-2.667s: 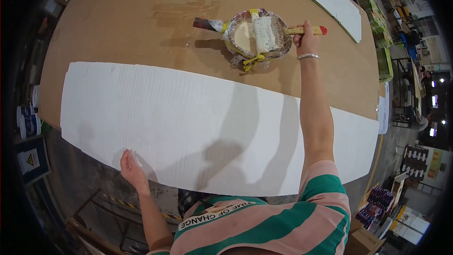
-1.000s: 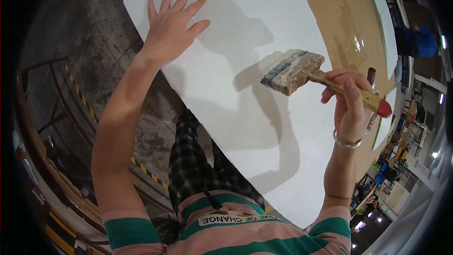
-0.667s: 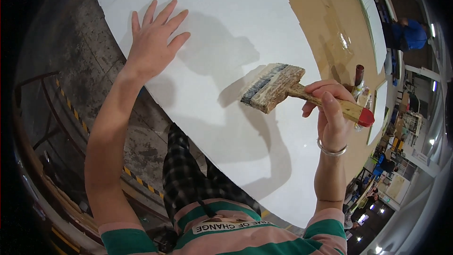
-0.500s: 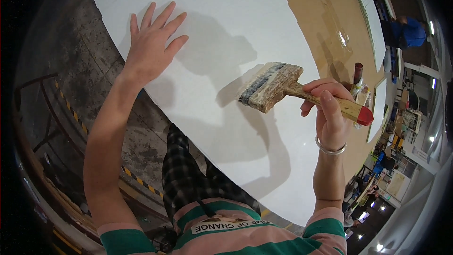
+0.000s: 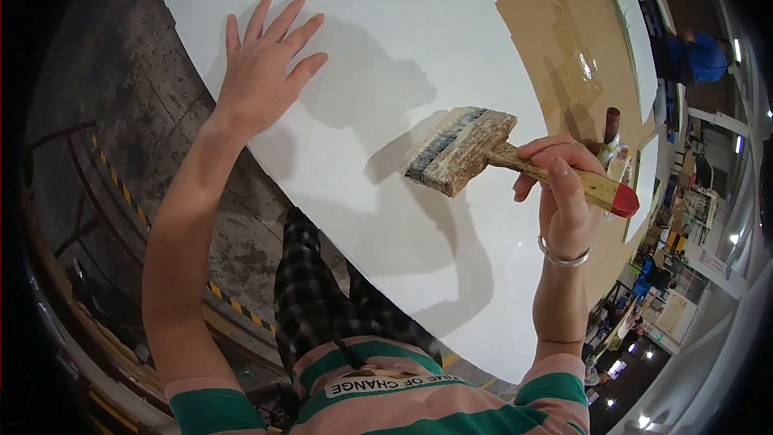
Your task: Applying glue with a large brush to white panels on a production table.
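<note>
Gripping a wide brush [image 5: 463,151] by its wooden handle, the right hand [image 5: 564,201] holds the bristles just over the white sheet [image 5: 386,24], pointing leftward; the left hand [image 5: 262,72] lies flat, fingers spread, farther along.

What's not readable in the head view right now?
- Brush bristles: contact with the white sheet cannot be told from this angle.
- Brush handle middle: covered by the right hand.
- Sheet under the left hand: covered by the palm.
- Bowl on the brown table: mostly behind the right hand.
- White sheet: far end cut by the top edge.
</note>
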The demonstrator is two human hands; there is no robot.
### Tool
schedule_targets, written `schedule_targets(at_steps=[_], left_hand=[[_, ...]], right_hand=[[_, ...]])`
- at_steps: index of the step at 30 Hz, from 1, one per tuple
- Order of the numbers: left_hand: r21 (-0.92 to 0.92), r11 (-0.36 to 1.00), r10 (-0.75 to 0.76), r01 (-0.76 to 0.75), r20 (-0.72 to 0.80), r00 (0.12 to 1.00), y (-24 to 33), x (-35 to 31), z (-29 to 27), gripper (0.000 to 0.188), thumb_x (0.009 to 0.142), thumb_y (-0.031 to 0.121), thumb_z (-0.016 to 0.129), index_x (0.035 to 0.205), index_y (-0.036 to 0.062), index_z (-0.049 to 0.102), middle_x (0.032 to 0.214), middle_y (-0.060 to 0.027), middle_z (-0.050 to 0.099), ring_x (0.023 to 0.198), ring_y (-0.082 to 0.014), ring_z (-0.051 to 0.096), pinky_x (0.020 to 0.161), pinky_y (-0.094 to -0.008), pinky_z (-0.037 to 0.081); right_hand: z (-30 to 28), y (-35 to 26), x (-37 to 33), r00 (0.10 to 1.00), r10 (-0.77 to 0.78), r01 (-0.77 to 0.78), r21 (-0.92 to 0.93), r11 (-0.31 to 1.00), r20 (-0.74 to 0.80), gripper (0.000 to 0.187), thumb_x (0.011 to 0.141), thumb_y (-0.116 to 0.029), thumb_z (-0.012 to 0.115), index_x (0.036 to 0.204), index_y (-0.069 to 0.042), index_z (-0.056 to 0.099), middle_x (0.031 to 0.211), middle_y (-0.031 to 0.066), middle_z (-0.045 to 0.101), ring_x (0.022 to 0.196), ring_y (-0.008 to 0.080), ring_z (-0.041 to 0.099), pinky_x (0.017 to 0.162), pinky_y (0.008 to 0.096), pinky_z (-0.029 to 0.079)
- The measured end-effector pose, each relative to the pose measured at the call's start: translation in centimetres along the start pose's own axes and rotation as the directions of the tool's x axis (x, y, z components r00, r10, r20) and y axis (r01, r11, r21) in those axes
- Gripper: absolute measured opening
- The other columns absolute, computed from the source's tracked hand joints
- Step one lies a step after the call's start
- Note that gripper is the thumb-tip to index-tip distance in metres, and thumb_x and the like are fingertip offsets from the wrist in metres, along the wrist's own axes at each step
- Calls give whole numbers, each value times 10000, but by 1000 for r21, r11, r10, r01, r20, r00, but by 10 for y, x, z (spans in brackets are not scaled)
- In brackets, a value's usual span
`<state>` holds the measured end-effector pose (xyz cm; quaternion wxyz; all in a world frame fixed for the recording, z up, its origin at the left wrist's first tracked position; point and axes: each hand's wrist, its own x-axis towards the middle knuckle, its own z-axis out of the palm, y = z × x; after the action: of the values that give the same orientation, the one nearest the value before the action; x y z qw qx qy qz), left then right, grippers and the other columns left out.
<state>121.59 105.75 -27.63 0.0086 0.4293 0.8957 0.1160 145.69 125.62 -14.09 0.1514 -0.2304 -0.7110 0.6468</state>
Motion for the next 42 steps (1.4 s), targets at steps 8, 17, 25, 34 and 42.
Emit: schedule_targets(at_steps=[8, 17, 25, 34, 42], left_hand=[[-25, 998, 57, -61, -141, 988, -6, -1, 15, 429, 917, 401, 487, 1310, 228, 495, 1441, -22, 346, 1368, -285, 206, 1109, -538, 52], [-211, 975, -36, 68, 153, 988, 10, 9, -30, 507, 874, 373, 559, 1294, 96, 500, 1432, -163, 322, 1355, -394, 175, 1093, -574, 44], [-205, 968, -96, 142, 223, 970, 18, 7, -47, 465, 907, 316, 512, 1298, 65, 488, 1430, -172, 317, 1361, -386, 162, 1107, -541, 46], [-222, 960, -114, 173, 253, 961, 27, 15, -46, 451, 907, 287, 508, 1305, 77, 484, 1447, -170, 292, 1370, -380, 143, 1109, -523, 38], [-201, 966, -110, 164, 252, 961, 17, 8, -51, 448, 913, 295, 502, 1303, 75, 486, 1438, -172, 304, 1364, -390, 152, 1104, -540, 51]], right_hand=[[8, -3, 16, 993, -99, 92, -106, 990, -64, 193, 883, -94, 553, 916, 90, 602, 905, 172, 628, 642, 195, 630, 583, 274, 519], [10, 11, 14, 997, -62, 71, -322, 944, 39, 98, 826, -25, 618, 893, 46, 629, 890, 99, 631, 715, 145, 628, 618, 237, 486], [-59, 1, -99, 940, 338, -268, -531, 804, 38, 56, 767, -44, 657, 777, 10, 643, 837, 134, 648, 719, 165, 603, 646, 267, 486], [41, 17, 54, 976, -166, 203, -310, 929, 141, 190, 763, -143, 744, 870, -10, 659, 770, 62, 651, 688, 116, 615, 616, 238, 488], [-35, -8, -55, 928, 219, 4, -598, 802, 300, 79, 781, -55, 623, 732, 5, 607, 744, 78, 623, 642, 138, 575, 602, 249, 457]])
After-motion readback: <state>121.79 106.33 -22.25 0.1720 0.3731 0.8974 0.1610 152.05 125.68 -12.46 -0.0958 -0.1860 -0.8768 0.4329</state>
